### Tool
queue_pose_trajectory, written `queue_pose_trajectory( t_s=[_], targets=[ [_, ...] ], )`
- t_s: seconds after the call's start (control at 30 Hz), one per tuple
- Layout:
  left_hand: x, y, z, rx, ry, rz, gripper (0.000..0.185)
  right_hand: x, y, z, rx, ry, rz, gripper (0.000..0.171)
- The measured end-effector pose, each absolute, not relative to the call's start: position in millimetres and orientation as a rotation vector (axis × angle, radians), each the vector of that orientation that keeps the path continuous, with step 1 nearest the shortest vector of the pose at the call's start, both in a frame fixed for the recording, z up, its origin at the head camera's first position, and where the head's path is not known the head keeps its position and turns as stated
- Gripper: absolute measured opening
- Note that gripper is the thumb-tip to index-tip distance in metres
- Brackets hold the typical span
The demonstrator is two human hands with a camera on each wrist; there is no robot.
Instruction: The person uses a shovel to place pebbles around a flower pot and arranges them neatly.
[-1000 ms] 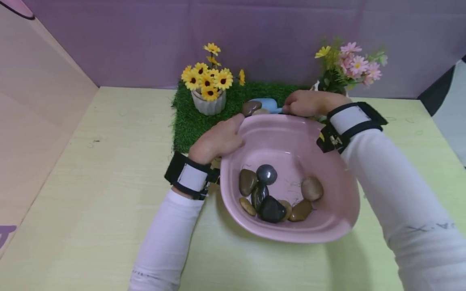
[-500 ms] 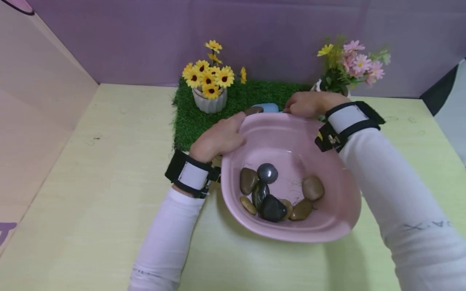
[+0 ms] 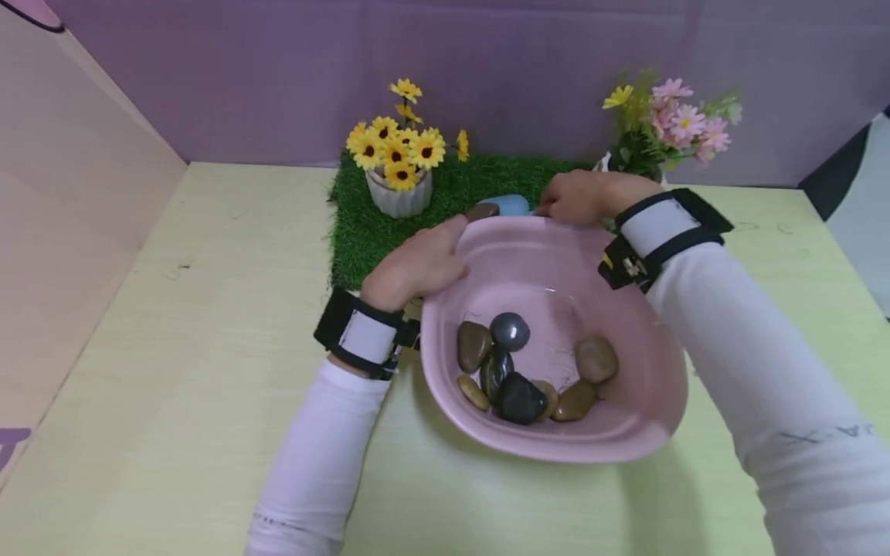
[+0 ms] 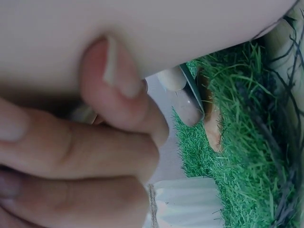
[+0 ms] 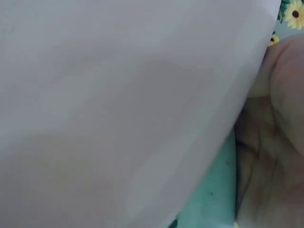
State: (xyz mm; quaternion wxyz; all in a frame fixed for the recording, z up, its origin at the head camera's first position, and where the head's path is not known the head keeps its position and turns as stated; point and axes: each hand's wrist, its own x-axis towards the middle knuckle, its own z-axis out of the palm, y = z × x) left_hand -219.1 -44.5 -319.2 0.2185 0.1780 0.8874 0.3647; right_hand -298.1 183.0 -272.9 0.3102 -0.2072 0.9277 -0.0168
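A pink basin (image 3: 528, 255) leans towards me, with several brown, grey and black stones (image 3: 521, 398) along its near side. My left hand (image 3: 420, 266) grips its far left rim, thumb inside, fingers curled underneath in the left wrist view. Behind the far rim, my right hand (image 3: 584, 197) holds the handle (image 5: 211, 194) of a light blue scoop (image 3: 513, 205). A brown stone (image 3: 483, 211) shows beside the scoop, partly hidden by the rim. In the left wrist view, a grey stone (image 4: 185, 104) lies at the scoop's blade above the grass.
Artificial grass (image 3: 361, 239) covers the table's back middle. On it stand yellow flowers (image 3: 396, 150) in a white ribbed pot (image 3: 399, 197). Pink flowers (image 3: 684, 123) stand behind my right wrist. A purple backdrop (image 3: 278, 85) closes the far edge of the pale wooden table (image 3: 222, 332).
The scoop and the stones by it have sunk lower behind the basin's far rim, so less of them shows. Basin and left hand keep their place.
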Motion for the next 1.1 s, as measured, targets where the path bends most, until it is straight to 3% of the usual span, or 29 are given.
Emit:
queue_pose_trajectory(
  t_s=[0.47, 0.77, 1.1],
  targets=[
    [-219, -44, -320, 0.491, 2.448, 1.023, 0.03, -285, 171, -272, -0.576, 2.627, 0.185, 0.035],
    [-220, -45, -320, 0.497, 2.436, 1.027, 0.06, -282, 170, -273, -0.595, 2.673, 0.271, 0.031],
    [-221, -47, -321, 0.572, 2.452, 1.053, 0.042, -280, 171, -274, -0.596, 2.706, 0.268, 0.031]
  ],
)
